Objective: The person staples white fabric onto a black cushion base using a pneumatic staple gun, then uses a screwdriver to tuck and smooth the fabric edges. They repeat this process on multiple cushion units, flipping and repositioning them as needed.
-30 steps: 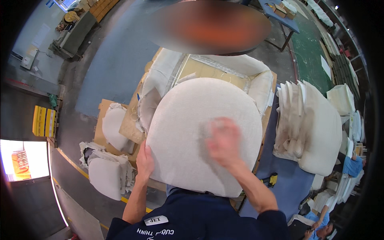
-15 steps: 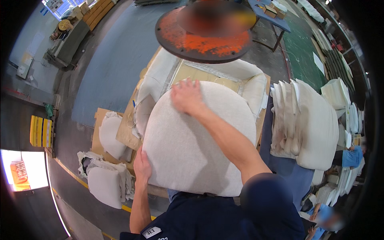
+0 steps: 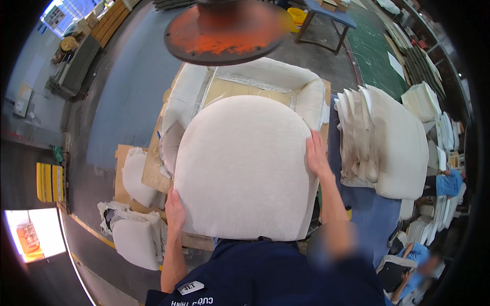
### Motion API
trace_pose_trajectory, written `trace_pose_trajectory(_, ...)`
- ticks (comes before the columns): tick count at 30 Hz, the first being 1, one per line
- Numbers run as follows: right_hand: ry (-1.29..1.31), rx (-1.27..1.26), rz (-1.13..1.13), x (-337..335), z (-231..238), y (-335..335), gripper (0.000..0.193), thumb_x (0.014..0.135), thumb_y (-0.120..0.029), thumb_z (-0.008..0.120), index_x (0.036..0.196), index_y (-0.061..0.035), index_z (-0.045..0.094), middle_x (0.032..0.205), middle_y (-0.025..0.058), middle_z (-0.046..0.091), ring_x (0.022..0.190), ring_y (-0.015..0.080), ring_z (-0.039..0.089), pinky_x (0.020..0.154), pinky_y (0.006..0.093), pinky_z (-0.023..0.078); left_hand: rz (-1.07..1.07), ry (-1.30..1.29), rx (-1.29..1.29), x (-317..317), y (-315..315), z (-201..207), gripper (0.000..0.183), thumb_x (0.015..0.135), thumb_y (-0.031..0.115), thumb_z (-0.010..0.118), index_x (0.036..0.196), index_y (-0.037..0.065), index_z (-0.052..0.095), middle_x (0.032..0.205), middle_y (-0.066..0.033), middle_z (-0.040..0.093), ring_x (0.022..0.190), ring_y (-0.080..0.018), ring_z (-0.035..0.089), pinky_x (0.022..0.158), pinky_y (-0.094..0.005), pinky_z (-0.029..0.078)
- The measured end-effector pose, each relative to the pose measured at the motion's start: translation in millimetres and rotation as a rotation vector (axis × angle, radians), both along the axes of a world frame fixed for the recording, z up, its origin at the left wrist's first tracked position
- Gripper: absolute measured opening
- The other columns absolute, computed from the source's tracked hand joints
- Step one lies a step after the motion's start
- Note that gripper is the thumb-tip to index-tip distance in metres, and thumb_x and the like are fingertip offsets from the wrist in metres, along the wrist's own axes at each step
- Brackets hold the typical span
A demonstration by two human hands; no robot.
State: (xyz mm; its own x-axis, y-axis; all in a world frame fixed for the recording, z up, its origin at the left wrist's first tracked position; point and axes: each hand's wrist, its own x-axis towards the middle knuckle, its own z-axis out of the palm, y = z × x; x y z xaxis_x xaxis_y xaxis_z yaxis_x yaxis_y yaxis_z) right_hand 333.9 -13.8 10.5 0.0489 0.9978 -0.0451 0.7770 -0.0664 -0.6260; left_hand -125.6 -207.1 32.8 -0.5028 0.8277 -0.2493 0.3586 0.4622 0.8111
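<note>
A large cream seat cushion [image 3: 245,168], rounded at its far end and straight at the near end, stands tilted in front of my body. My left hand [image 3: 175,210] grips its left edge low down. Higher up, my right hand [image 3: 317,155] holds the right edge, fingers pointing away from me; its thumb is hidden. Beyond the cushion lies a cream upholstered chair frame [image 3: 191,92] with padded sides and a bare tan panel [image 3: 240,87] inside. The cushion covers the frame's near part.
An orange-smeared round metal disc [image 3: 224,43] hangs over the far side. Stacked cream cushions [image 3: 398,148] stand on the right, and more cream pieces [image 3: 135,239] lie at lower left. Two people in blue shirts [image 3: 449,182] are at far right. A blue table [image 3: 332,15] stands behind.
My right hand has moved from the cushion's far top surface to its right edge. My left hand stays on the left edge. The view has shifted slightly.
</note>
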Motion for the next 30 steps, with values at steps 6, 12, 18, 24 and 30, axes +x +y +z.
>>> trace_pose_trajectory(6,0.462,-0.191,-0.281,11.8,-2.6,-117.5,0.066,0.114,-0.043,0.029,0.156,0.007,0.038,0.161,0.0219,0.041,0.15,0.0321,0.037,0.124,0.0382,0.026,-0.012,-0.341,0.011,-28.9,-6.2,-40.2,0.062,0.113,0.04,0.029,0.141,-0.009,0.054,0.138,-0.02,0.062,0.126,-0.027,0.057,0.112,-0.0364,0.039)
trace_pose_trajectory(12,0.652,-0.361,-0.309,8.2,-11.0,-125.5,0.074,0.113,-0.051,0.024,0.155,0.0078,0.04,0.157,0.0216,0.048,0.146,0.0303,0.044,0.122,0.0366,0.029,-0.102,-0.316,0.03,-58.8,-12.9,-69.2,0.063,0.113,0.042,0.028,0.146,-0.007,0.051,0.143,-0.0176,0.06,0.129,-0.0254,0.055,0.115,-0.0366,0.037)
trace_pose_trajectory(18,0.67,-0.307,-0.321,2.5,14.3,-43.0,0.07,0.113,-0.053,0.027,0.159,-0.0019,0.04,0.161,0.0134,0.045,0.147,0.0247,0.042,0.121,0.0358,0.03,-0.001,-0.426,-0.085,-44.5,2.2,-24.1,0.065,0.113,0.045,0.028,0.154,-0.004,0.043,0.155,-0.0158,0.049,0.141,-0.0245,0.046,0.12,-0.0358,0.03)
trace_pose_trajectory(24,0.571,-0.319,-0.294,-1.0,8.3,-6.5,0.068,0.113,-0.05,0.027,0.159,-0.0019,0.039,0.159,0.0149,0.046,0.145,0.0261,0.044,0.121,0.0368,0.032,-0.03,-0.439,-0.09,-35.3,15.5,-19.4,0.074,0.112,0.05,0.029,0.159,-0.007,0.03,0.165,-0.0175,0.035,0.152,-0.0261,0.032,0.125,-0.0348,0.023)
trace_pose_trajectory(30,0.457,-0.26,-0.095,-2.3,-25.5,-11.8,0.065,0.113,-0.047,0.028,0.158,-0.0008,0.04,0.156,0.0166,0.05,0.141,0.0275,0.049,0.119,0.0382,0.036,-0.046,-0.378,-0.023,-62.5,-4.5,-58.8,0.069,0.113,0.047,0.027,0.155,-0.006,0.04,0.157,-0.0205,0.047,0.145,-0.0292,0.044,0.122,-0.0371,0.03)
